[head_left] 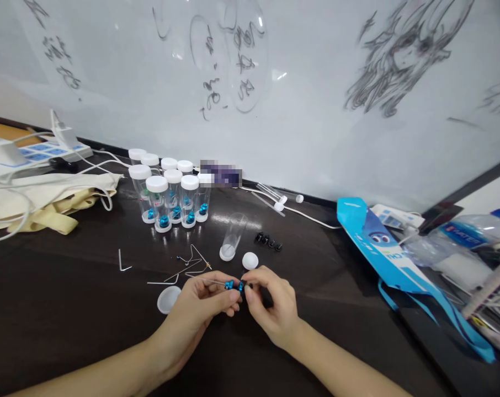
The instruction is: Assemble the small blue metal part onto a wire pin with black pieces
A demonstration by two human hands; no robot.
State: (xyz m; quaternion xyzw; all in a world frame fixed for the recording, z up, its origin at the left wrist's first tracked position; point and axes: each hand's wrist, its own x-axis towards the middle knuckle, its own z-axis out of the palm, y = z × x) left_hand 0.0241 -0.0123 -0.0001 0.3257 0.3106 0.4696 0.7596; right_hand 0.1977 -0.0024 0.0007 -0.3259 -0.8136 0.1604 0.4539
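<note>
Near the table's middle, my left hand (206,302) pinches a blue metal part (229,285) with a thin rod running leftward from it. The fingertips of my right hand (270,300) are closed on a small blue-and-black piece (241,285) right beside it. Just beyond my hands stands an open clear tube (233,237), with a white cap (250,261) lying to its right. A shallow white lid (169,299) is next to my left wrist. Thin bent wires (192,262) lie beyond my left hand. Several small black parts (269,241) form a row behind my right hand.
Several white-capped tubes (157,184) holding blue parts stand at the back left. A hex key (121,262) lies left of the wires. Cream cloth (84,190) and cables are far left; a blue bag (370,242) and bottle (465,234) are right. A whiteboard (299,127) rises behind.
</note>
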